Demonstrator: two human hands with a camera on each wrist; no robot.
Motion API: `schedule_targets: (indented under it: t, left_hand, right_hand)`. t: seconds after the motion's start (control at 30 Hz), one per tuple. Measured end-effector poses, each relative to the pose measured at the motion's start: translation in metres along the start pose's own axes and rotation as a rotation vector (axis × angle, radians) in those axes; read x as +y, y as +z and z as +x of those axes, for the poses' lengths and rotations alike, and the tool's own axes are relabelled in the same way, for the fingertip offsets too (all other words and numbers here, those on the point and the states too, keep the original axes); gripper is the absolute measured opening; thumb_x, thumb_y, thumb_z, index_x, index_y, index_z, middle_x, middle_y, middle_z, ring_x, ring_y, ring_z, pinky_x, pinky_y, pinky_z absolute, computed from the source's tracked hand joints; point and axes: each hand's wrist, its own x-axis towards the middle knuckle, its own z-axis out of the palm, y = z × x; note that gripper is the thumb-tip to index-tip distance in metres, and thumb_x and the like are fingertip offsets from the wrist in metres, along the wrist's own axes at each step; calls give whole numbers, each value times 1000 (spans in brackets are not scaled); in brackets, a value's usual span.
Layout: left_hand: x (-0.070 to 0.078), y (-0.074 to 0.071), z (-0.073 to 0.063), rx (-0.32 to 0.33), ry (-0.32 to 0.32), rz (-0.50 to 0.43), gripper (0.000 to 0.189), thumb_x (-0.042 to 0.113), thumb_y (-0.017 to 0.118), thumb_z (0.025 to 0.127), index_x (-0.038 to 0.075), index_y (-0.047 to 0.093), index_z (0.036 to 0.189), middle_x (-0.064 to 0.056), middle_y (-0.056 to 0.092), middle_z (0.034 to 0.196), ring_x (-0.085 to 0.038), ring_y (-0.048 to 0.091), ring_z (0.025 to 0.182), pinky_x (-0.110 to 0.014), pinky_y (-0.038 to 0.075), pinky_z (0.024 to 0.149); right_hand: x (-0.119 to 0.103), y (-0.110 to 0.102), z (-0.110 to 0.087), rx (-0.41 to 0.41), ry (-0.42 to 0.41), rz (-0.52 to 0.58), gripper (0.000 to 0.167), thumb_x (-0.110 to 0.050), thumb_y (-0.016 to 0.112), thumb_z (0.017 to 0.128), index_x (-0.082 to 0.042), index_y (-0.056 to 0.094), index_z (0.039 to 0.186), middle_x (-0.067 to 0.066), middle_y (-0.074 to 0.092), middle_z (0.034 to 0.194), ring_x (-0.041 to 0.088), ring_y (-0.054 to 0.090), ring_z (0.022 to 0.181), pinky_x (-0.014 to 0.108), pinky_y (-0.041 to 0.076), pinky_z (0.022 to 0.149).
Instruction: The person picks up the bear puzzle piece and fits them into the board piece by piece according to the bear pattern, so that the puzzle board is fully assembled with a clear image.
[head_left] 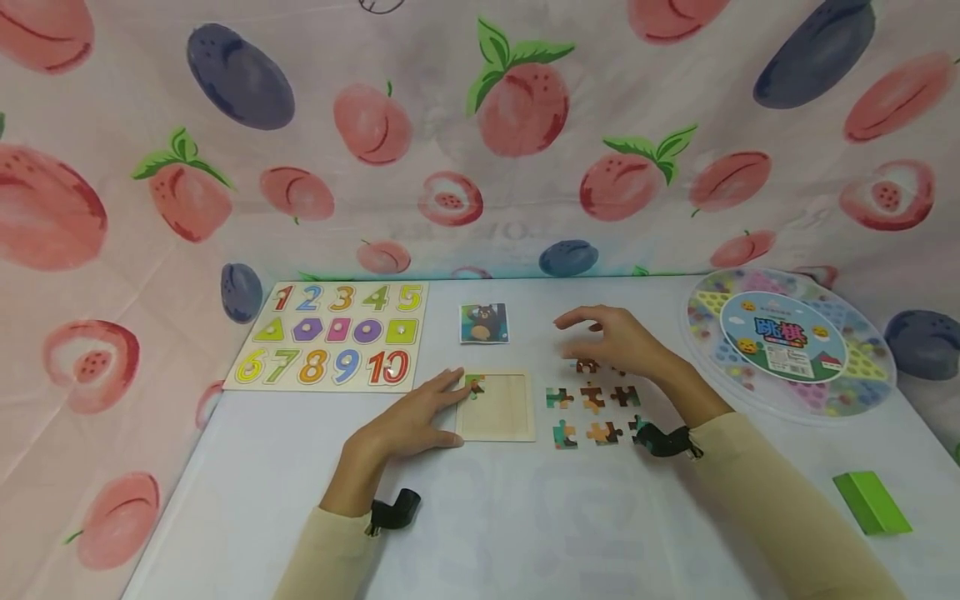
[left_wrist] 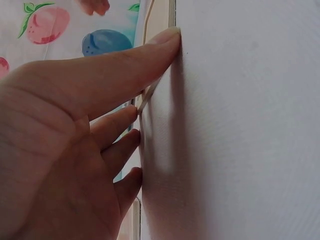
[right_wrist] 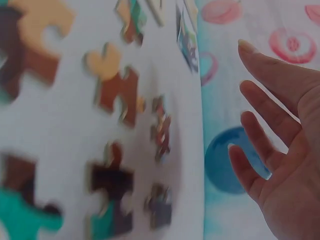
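Observation:
My left hand (head_left: 411, 417) rests along the left side of a shallow square wooden puzzle tray (head_left: 502, 421), thumb at the lower corner and a fingertip near the upper one. In the left wrist view the thumb (left_wrist: 125, 70) touches the tray's edge, fingers extended. One jigsaw piece (head_left: 475, 387) lies in the tray's upper left corner. Over the back row of loose pieces hovers my right hand (head_left: 618, 340), fingers loosely spread, holding nothing. Below it, rows of brown, tan and green jigsaw pieces (head_left: 592, 398) lie spread out; the right wrist view shows a tan-and-brown piece (right_wrist: 112, 85) close up.
Behind the tray lies a small bear picture card (head_left: 484, 323). A number-and-shape board (head_left: 360, 312) is at the back left. To the right sit a round Chinese checkers set (head_left: 870, 367) and a green block (head_left: 872, 502). Fruit-patterned cloth (head_left: 517, 208) hangs behind the white table.

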Motion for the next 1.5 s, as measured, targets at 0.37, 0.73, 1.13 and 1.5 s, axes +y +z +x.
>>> schedule_targets:
  t: [0.37,0.73,1.13,1.5]
  left_hand:
    - [1,-1,-2,-5,0,-18,76,22,81,86,14,47,153,-2,23,172,-28,15,162,-52,24,130]
    - [2,-1,-2,-13,-5,-12,76,22,81,86,15,47,154,-2,23,172,-28,16,162,-53,25,130]
    - [1,-2,-1,-19,-4,-5,75,23,80,88,15,46,154,-2,22,173,-28,15,162,-52,25,130]
    - [0,0,0,-13,3,-6,75,23,81,87,16,46,154,-1,23,173,-28,14,162,-52,24,130]
  right_hand:
    - [33,-1,-22,23,92,-60,38,-24,81,88,-14,73,124,14,67,137,39,51,137,64,45,112]
    - [56,6,-24,13,51,-55,34,-22,85,83,-13,77,115,12,74,125,36,61,126,59,46,111]
    - [56,8,-23,-5,37,-23,31,-15,84,83,-13,77,114,9,75,121,33,64,122,57,49,108]
    - [52,9,-24,-2,38,-49,24,-16,82,85,-15,79,109,9,76,117,32,65,118,56,51,104]
